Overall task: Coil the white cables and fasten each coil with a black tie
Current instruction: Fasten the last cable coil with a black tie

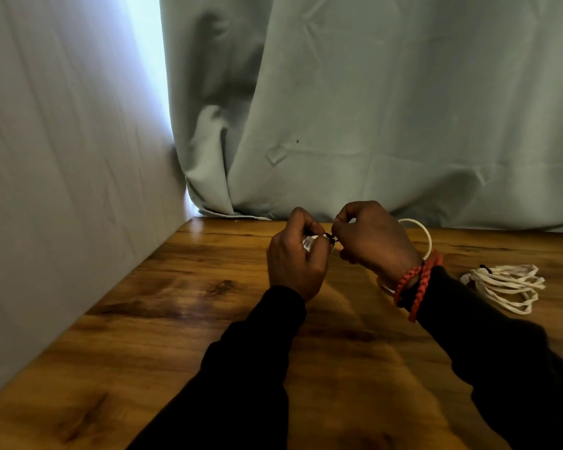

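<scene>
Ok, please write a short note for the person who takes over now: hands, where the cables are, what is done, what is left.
Left hand and right hand: both pinch the black tie between them, above the wooden table.
White cable in hand: a loop shows behind the right wrist; most is hidden.
Done: one finished coil with a tie lies on the table at the right.
Left: finish fastening this tie. Other cables: none in view.

Both hands raised, close together.
Left hand (pixel 294 264) and right hand (pixel 372 238) curled, fingertips pinching; forearms converge inward.
</scene>
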